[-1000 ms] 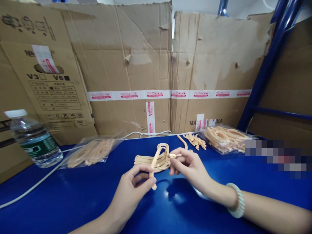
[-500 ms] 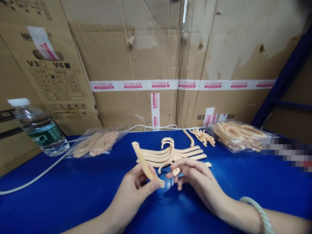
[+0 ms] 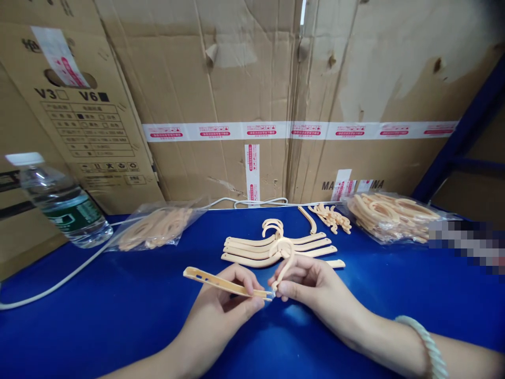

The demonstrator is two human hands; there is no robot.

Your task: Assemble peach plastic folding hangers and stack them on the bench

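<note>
Above the tabletop's [image 3: 118, 316] front edge, the left hand [image 3: 221, 310] pinches a flat plastic hanger arm [image 3: 213, 280] by its right end; the right hand [image 3: 311, 287] pinches a small hook [image 3: 286, 259] meeting it. Both seem light, stiff, brittle: best held near the joint.

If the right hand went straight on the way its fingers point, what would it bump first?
Probably the flat hanger arm pinched in the left hand; the right hand, holding a hook, points left at its near end.
</note>
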